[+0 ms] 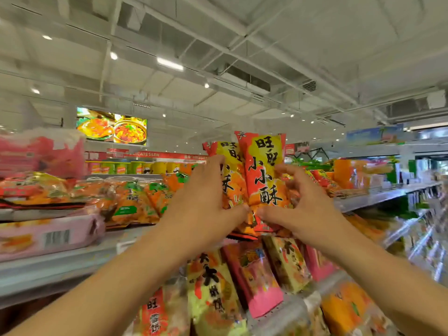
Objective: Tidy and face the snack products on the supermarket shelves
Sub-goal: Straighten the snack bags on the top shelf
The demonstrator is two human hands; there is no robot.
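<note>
Two red-and-yellow snack bags stand upright side by side on the top shelf point(378, 198). My left hand point(206, 197) grips the left bag point(229, 166), fingers over its face and thumb at its lower edge. My right hand point(303, 204) grips the right bag point(264, 170), whose front with large black characters faces me; its fingers curl round the bag's right side and its thumb pinches the bottom. The two thumbs nearly meet between the bags.
Orange-and-green snack bags point(135, 200) lie flat on the top shelf to the left, beside pink packs point(48, 236). The shelf below holds yellow, pink and orange bags point(261, 275). More shelves run off to the right point(417, 238). Canisters point(135, 167) stand behind.
</note>
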